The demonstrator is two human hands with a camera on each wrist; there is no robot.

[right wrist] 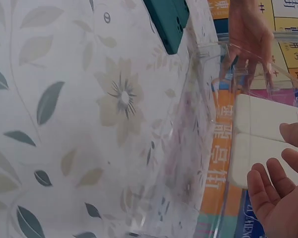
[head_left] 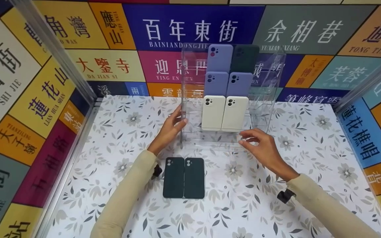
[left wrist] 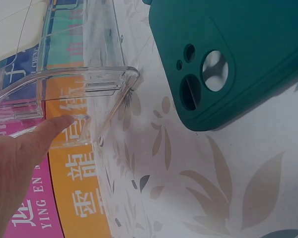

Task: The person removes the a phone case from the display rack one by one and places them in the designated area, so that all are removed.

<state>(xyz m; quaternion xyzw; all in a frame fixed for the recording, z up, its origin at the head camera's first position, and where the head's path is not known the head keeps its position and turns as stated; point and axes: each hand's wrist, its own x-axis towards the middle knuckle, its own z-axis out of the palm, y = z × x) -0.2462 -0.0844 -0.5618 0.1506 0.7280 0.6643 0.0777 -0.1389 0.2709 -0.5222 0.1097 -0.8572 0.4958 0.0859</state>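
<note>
A clear acrylic tiered stand (head_left: 193, 137) holds phone cases in pairs. On the bottom tier, a white phone case (head_left: 213, 114) leans beside another white case (head_left: 234, 114). Two lavender cases (head_left: 216, 84) fill the middle tier; a lavender case (head_left: 220, 59) and a dark green case (head_left: 245, 59) are at the top. My left hand (head_left: 169, 132) rests at the stand's left side, fingers extended along the clear panel. Just off the lower right corner of the right white case is my right hand (head_left: 265, 148), thumb and fingers loosely bent with nothing between them.
Two dark green phone cases (head_left: 174, 178) lie side by side on the flower-patterned table (head_left: 137, 205), in front of the stand. Walls of coloured panels with street names (head_left: 193, 28) enclose the back and both sides, with metal posts (head_left: 81, 76) at the corners.
</note>
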